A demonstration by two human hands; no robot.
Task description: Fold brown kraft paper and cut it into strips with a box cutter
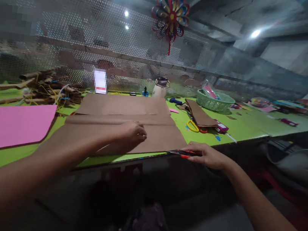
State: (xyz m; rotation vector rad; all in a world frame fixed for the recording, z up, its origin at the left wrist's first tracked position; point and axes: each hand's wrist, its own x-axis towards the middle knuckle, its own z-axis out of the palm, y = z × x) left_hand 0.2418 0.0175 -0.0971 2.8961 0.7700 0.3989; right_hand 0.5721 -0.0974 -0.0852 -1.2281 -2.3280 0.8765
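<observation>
Several sheets of brown paper (120,107) lie overlapped on the green tabletop, the lowest reaching its front edge. My left hand (132,137) is over the front sheet with its fingers curled in and pressed together. Whatever is between those fingers, if anything, is hidden or too small to name. At the table's front edge, by the paper's right corner, my right hand (204,155) is closed around a black and orange cutter knife (184,154). Its blade points left, close to the paper's edge.
A pink sheet (17,125) lies at left, below a pile of sticks (46,87). Yellow-handled scissors (192,126), folded brown paper (201,114) and a green basket (216,102) are at right. A white bottle (160,89) stands before the mesh partition (118,41); a chair (301,167) is far right.
</observation>
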